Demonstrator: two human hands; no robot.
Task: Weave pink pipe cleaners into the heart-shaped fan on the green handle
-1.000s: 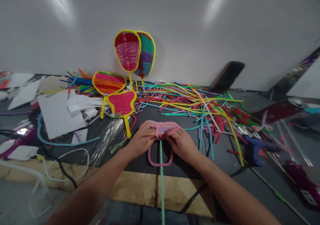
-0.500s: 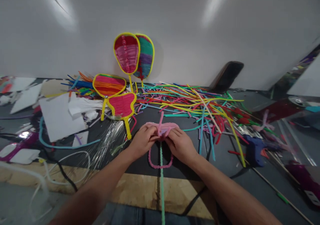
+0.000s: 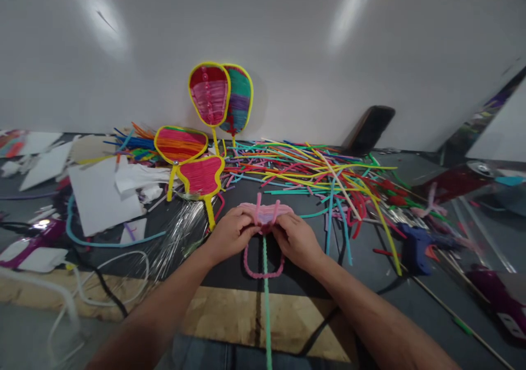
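Tabletop [image 3: 370, 282] is dark, w/ a bare wood strip at the near edge; the view has tipped down a little vs 1 s ago, so the wall and everything on it sit lower-to-higher in frame, but the clutter itself hasn't shifted. Biggest thing is the loose heap of pipe cleaners [image 3: 312, 170] spread across the back-centre to right; left of it four finished yellow-rimmed fans [image 3: 209, 93], two propped on the wall, two lying flat. White paper sheets [image 3: 101, 194] far left, blue glue gun [image 3: 415, 244] to the right, well apart from the hands. Centre: the half-woven pink fan frame [image 3: 266, 214], lying flat on the tabletop just in front of the person, its lower loop and green stem [image 3: 266, 304] running back toward the body. Left hand [image 3: 230, 233] and right hand [image 3: 296, 240] are both curled closed, pinching the frame's top from either side, thumbs near the stem. The change: 1 s ago the top lay flat; now a pink strand end [image 3: 258, 201] sticks up between the hands, bent shorter than 0.5 s ago. Looks like another row being wrapped across; weave is only partway.
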